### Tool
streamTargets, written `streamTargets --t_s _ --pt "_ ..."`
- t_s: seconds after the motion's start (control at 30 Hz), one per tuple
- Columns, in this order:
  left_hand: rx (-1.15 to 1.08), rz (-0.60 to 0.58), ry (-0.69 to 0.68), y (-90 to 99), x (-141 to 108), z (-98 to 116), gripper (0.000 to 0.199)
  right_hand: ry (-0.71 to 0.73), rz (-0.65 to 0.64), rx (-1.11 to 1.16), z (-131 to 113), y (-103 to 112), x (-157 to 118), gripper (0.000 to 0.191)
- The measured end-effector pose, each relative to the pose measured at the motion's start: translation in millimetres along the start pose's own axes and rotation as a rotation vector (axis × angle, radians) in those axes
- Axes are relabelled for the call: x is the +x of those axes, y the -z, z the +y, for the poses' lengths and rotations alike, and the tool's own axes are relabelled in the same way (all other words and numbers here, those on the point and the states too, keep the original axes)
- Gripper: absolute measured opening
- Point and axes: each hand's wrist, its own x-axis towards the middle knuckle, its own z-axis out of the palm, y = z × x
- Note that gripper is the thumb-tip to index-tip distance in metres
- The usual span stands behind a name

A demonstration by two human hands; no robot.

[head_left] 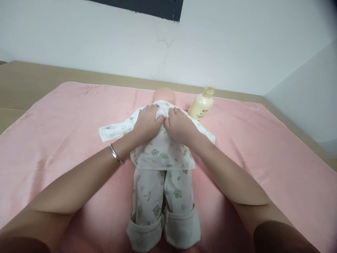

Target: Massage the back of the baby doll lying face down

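A baby doll (163, 95) lies stretched out with its bald head away from me; no face shows. It wears a white printed long-sleeved top (163, 154) and matching trousers (150, 193) with turned-up cuffs. My left hand (149, 121) rests flat on the left side of the upper body, fingers toward the shoulder. On the other side my right hand (181, 124) lies flat in the same way. The two thumbs meet near the middle. Neither hand grips anything.
Under the doll spreads a pink blanket (65, 140) over a wooden surface (39, 75). A pale yellow pump bottle (201, 105) stands tilted near the doll's right-hand shoulder in view. Behind is a white wall (118, 45) with a crack and a dark panel (158, 8).
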Motion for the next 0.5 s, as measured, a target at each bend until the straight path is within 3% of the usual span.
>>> streamTargets --t_s 0.17,0.37,0.5 --pt "0.069 0.001 -0.01 2.5 1 0 0.033 0.125 -0.046 -0.06 -7 7 -5 0.05" --pt "0.219 0.099 -0.235 -16.6 -26 11 0.05 -0.129 -0.029 0.165 21 -2 23 0.052" --pt "0.158 0.044 -0.174 -11.7 -18 7 0.048 -0.115 0.009 0.114 15 -5 18 0.05"
